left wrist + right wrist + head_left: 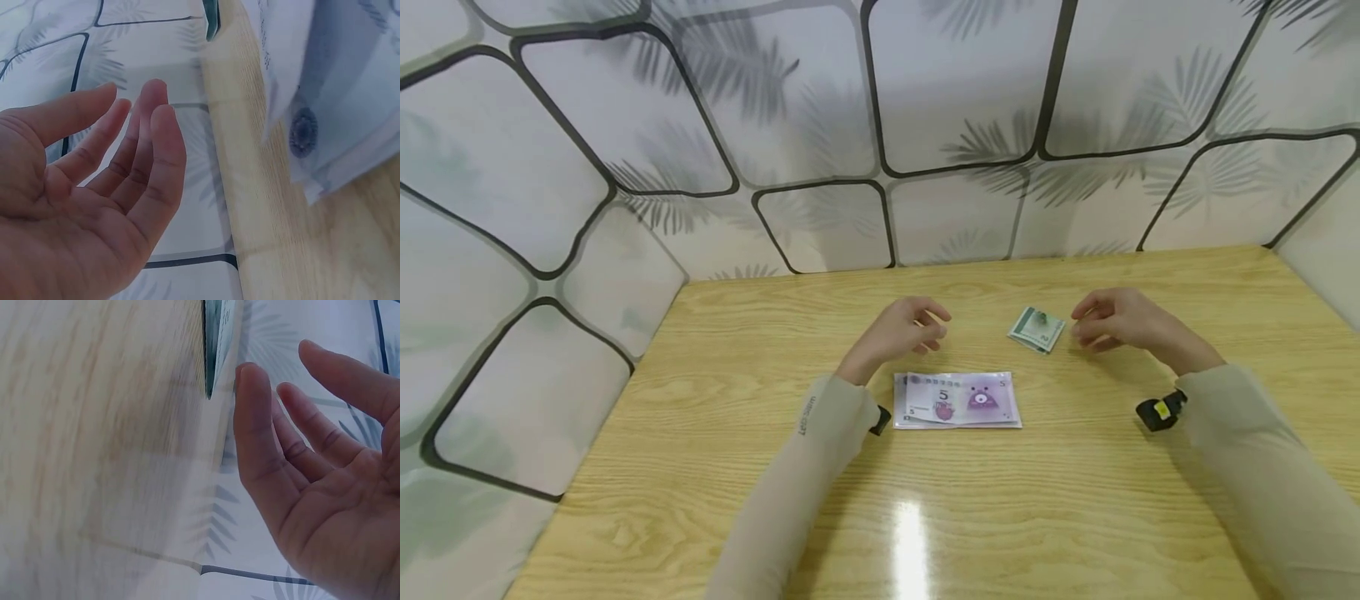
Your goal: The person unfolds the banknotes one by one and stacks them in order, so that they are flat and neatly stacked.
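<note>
Purple play banknotes (958, 402) lie stacked on the wooden table, printed with a 5 and a one-eyed cartoon figure. Just behind their left part hovers my left hand (910, 325), fingers loosely bent and holding nothing. In the left wrist view its palm (94, 206) is bare and the purple notes (350, 106) show at the right. A green-and-white banknote (1036, 330), folded into a small square, lies farther back on the right. Beside its right edge is my right hand (1116, 321), relaxed with nothing in it. The right wrist view shows the folded note (215, 344) near the fingertips.
A pale wall covering (820, 225) with dark outlines and leaf prints rises along the table's back and left edges. Another light wall (1326, 242) borders the right side. Light glares off the table (715, 500) near its front. Both wrists carry small black devices (1161, 411).
</note>
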The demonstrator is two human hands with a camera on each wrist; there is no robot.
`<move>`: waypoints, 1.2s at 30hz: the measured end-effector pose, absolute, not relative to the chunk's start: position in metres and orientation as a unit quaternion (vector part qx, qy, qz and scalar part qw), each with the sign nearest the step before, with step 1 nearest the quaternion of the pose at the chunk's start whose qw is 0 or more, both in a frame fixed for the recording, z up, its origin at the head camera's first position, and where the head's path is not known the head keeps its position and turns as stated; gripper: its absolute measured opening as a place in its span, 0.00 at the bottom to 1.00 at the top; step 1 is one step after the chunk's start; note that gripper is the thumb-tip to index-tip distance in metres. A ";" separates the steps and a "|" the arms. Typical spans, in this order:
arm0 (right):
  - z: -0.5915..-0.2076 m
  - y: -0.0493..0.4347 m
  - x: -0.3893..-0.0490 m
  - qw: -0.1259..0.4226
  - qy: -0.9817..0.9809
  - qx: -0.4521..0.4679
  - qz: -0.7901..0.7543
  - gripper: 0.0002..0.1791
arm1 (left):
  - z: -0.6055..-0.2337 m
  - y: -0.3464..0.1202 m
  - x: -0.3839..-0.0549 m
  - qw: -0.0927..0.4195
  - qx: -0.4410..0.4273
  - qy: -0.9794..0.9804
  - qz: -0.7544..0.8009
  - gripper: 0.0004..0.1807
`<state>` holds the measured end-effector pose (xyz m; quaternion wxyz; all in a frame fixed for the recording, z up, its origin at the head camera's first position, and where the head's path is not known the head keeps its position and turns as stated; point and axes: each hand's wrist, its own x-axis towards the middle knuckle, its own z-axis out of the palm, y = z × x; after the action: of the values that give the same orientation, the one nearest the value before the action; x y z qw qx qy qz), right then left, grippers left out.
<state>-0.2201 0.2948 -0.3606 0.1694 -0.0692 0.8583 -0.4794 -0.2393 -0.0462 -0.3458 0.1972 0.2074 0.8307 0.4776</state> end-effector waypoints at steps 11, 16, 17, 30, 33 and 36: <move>-0.363 0.299 -0.226 0.169 0.861 -0.060 -0.476 0.22 | -0.337 -0.023 -0.254 0.200 0.220 0.840 0.454 0.16; -0.364 0.301 -0.227 0.170 0.861 -0.050 -0.476 0.23 | -0.339 -0.012 -0.258 0.197 0.238 0.841 0.443 0.15; -0.364 0.302 -0.228 0.171 0.861 -0.048 -0.477 0.23 | -0.340 -0.010 -0.258 0.198 0.240 0.842 0.440 0.15; -0.365 0.302 -0.230 0.173 0.846 -0.035 -0.502 0.24 | -0.345 0.018 -0.267 0.212 0.228 0.834 0.455 0.16; -0.367 0.303 -0.231 0.173 0.847 -0.036 -0.501 0.23 | -0.348 0.022 -0.269 0.218 0.219 0.835 0.455 0.16; -0.369 0.304 -0.232 0.172 0.848 -0.035 -0.501 0.23 | -0.350 0.029 -0.271 0.220 0.213 0.839 0.450 0.15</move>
<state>-0.2322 0.3036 -0.3691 0.1720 -0.0348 0.8477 -0.5007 -0.2705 0.0287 -0.3499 0.2201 0.2134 0.8386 0.4503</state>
